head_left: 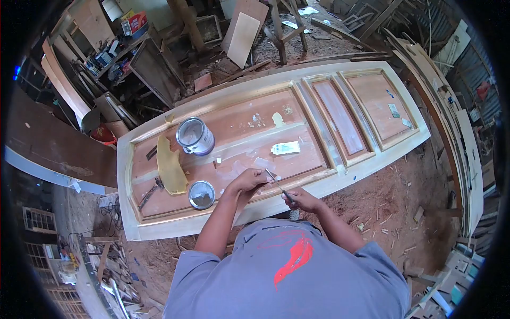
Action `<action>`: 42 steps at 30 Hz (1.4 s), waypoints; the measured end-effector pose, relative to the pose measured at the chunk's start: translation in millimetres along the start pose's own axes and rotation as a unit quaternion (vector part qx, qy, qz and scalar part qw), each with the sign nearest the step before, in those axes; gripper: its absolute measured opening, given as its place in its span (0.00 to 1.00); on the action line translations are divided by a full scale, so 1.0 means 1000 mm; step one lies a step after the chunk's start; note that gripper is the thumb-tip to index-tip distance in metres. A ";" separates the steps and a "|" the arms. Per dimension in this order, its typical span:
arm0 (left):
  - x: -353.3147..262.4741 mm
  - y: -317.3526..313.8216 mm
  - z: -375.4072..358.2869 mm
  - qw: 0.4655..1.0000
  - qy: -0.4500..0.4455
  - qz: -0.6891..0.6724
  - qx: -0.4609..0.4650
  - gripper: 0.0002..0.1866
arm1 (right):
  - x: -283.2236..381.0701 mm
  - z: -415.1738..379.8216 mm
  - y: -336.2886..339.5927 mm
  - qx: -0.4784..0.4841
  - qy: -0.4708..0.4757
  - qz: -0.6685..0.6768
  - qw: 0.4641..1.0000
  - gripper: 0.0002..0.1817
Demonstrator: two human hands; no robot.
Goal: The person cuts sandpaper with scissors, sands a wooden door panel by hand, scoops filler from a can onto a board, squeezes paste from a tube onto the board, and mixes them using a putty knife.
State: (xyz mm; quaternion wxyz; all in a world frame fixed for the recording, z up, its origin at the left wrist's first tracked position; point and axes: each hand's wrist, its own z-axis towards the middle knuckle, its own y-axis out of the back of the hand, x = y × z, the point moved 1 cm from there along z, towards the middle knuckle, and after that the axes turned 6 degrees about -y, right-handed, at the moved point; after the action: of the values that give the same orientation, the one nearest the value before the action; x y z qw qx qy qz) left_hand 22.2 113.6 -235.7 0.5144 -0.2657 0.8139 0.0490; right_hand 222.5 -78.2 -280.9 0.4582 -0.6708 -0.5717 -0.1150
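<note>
Currently, a long pale wooden panelled door (340, 114) lies flat across the workshop floor space, with reddish recessed panels and light filler smears on its largest panel. Right hand (302, 200) is closed around the dark handle of a thin metal-bladed tool (276, 182); the blade slants up and left toward the door's near rail. Left hand (247, 181) rests fingers-down on the door surface, just beside the blade tip; whether it pinches anything cannot be told. The two hands are near each other but apart.

On the big panel: an open round metal tin (195, 136) with a white label stands upright, well left of the hands. Its round silver lid (202, 194) lies flat near the door's near edge, close to the left forearm. A yellowish irregular slab of putty-like material (171, 167) lies between tin and lid, to their left. A small white-and-green tube (286, 148) lies on the panel beyond the hands.

Red sawdust-strewn ground (393, 202) surrounds the door.
</note>
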 end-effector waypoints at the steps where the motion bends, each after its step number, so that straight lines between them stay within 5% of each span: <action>1: 0.010 0.002 0.006 1.000 0.004 0.014 -0.001 0.18 | -0.006 0.002 0.002 -0.002 -0.007 0.005 1.000 0.21; 9: 0.061 0.023 0.026 0.999 0.040 0.027 0.011 0.16 | -0.021 0.014 0.005 -0.011 -0.041 0.020 0.999 0.22; 24: -0.003 0.019 -0.011 0.995 -0.047 0.073 0.043 0.17 | 0.025 0.005 -0.033 -0.057 0.007 -0.089 0.994 0.22; 42: 0.015 0.031 -0.006 0.997 0.017 -0.001 0.080 0.13 | -0.001 0.028 -0.021 -0.058 -0.033 -0.030 0.997 0.18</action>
State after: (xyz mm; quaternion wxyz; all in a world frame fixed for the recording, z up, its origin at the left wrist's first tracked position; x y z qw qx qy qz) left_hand -2.7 132.3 -251.9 0.5202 -0.2252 0.8236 -0.0207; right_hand 193.3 -59.7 -286.8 0.3956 -0.6822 -0.5989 -0.1393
